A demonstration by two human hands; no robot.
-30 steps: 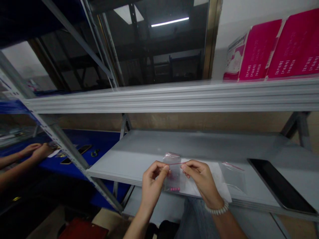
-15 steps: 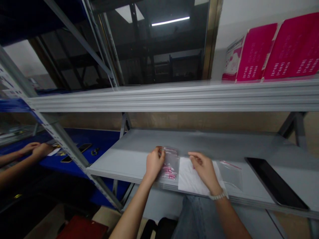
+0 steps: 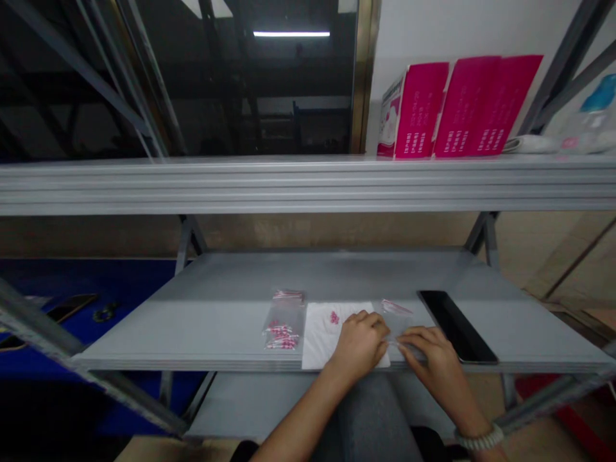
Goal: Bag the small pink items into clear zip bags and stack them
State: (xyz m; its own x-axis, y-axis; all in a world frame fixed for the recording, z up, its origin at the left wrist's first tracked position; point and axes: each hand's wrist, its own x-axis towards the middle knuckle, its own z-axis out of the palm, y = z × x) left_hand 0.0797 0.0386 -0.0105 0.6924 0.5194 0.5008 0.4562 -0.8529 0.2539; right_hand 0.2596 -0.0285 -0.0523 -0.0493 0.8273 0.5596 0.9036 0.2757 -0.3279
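A white sheet (image 3: 320, 337) lies near the front edge of the grey shelf, with a small cluster of pink pieces (image 3: 334, 317) on it. To its left rests a clear zip bag (image 3: 283, 321) holding pink and white pieces. My left hand (image 3: 362, 340) is over the sheet's right part, its fingers pinched together. Close by on the right, my right hand (image 3: 430, 353) has thumb and fingertips closed at the lower edge of another clear bag (image 3: 397, 314), which looks empty. Something thin and pale shows between the two hands, too small to make out.
A black tablet (image 3: 457, 327) lies right of my right hand. Pink boxes (image 3: 469, 106) and a blue-capped bottle (image 3: 597, 112) stand on the upper shelf (image 3: 289, 186). A slanted metal post (image 3: 115, 385) borders the shelf at left, beside a blue surface with phones.
My left hand has left the bag of pink pieces and moved right over the sheet. My right hand has moved to the other bag. The pink cluster now shows; the view has swung right.
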